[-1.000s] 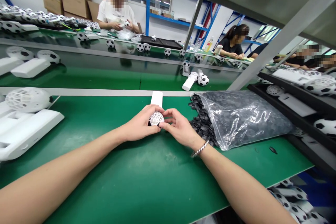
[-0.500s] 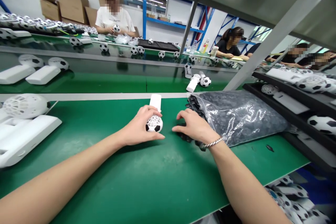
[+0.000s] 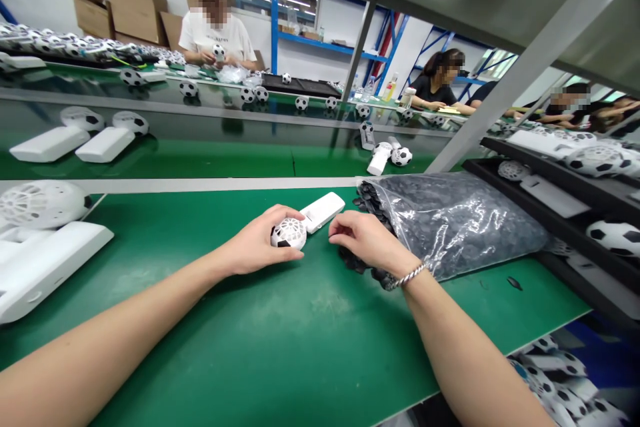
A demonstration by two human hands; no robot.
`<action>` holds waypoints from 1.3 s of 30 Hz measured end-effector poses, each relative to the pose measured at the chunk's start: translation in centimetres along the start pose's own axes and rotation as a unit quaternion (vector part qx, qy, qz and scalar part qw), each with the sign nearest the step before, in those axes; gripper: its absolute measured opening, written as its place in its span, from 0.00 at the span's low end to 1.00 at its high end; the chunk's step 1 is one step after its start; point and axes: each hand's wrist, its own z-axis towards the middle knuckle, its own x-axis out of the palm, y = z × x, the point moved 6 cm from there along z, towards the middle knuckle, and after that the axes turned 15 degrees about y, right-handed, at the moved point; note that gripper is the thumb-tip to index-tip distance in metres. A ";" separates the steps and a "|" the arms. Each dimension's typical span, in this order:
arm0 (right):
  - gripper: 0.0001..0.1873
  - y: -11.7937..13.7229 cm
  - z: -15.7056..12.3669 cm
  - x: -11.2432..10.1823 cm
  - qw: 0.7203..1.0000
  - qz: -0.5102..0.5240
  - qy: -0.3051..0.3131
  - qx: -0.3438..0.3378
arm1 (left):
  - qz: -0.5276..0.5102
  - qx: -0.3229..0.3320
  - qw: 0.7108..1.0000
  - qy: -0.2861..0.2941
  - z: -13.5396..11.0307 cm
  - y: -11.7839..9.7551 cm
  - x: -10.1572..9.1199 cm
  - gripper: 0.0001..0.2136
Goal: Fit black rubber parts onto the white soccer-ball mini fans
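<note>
My left hand (image 3: pixel 255 241) is shut around a small white lattice ball (image 3: pixel 289 234) with black soccer patches, resting it on the green bench mat (image 3: pixel 210 320). A white rectangular handle (image 3: pixel 321 211) lies just right of the ball, its end touching it, and it seems joined to the ball. My right hand (image 3: pixel 367 238) hovers with curled fingers over a spill of black flat pieces (image 3: pixel 356 260) at the mouth of a clear plastic bag (image 3: pixel 450 223). Whether those fingers pinch a small piece, I cannot tell.
Larger white ball-and-handle units (image 3: pixel 45 213) lie at the mat's left side. Dark shelves (image 3: pixel 555 213) with more units stand at the right. Beyond a grey rail (image 3: pixel 200 185), a second green bench holds soccer balls. Co-workers (image 3: pixel 215 30) sit across it, under a metal shelf overhead.
The handle has swung from pointing away from me to lying toward the right as my left hand turned the ball. My right hand has left the ball and stays by the black pieces.
</note>
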 end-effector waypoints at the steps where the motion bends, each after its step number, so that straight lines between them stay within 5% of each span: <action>1: 0.04 0.9 0.0 0.0 0.999 0.016 -0.014 -0.047 | -0.001 0.002 1.000 -0.001 0.1 0.0 0.0 0.22; 4: 0.06 2.9 0.0 0.5 0.987 0.045 -0.040 -0.148 | -0.004 0.021 1.000 0.018 0.2 -0.1 0.1 0.21; 10: 0.07 4.1 0.4 1.8 0.967 0.065 -0.082 -0.233 | -0.015 0.030 0.998 0.045 0.1 -0.3 0.2 0.21; 27: 0.03 2.8 1.3 2.5 0.981 0.105 -0.102 -0.128 | -0.008 0.019 0.997 -0.069 0.1 -0.5 0.6 0.17; 39: 0.05 1.9 1.7 2.5 0.986 0.082 -0.071 -0.128 | -0.033 0.013 0.998 -0.054 0.2 -0.8 0.4 0.18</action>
